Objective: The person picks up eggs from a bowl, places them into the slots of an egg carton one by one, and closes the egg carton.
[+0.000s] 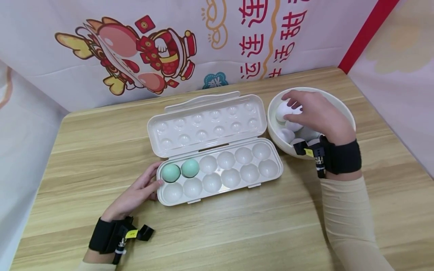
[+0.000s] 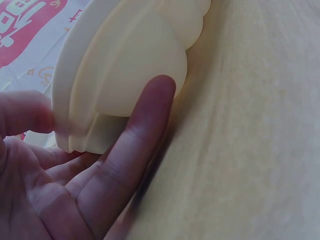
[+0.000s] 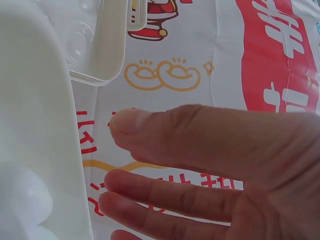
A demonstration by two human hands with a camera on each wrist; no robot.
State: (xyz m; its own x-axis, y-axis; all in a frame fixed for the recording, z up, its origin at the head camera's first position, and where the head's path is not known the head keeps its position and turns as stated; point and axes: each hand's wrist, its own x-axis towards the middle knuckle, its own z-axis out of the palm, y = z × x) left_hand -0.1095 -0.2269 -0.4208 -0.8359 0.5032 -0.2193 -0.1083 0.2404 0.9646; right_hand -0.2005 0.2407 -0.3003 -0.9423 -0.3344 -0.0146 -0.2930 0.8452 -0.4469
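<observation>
Head view: a wood-grain tabletop (image 1: 237, 222), its near edge cut off, meets a white cloth (image 1: 223, 34) printed in red and gold. One open, twelve-well egg carton (image 1: 208, 128) lies mid-tabletop; one white bowl (image 1: 274, 107) stands just right of it. The left hand (image 1: 139, 194) pinches the carton's left end between its fingers. The right hand (image 1: 318, 111), fingers parted and bent, holds nothing above the bowl, hiding some white eggs (image 1: 284, 111), so their exact count is unclear. Two green eggs (image 1: 190, 168) fill the back row's leftmost wells.
</observation>
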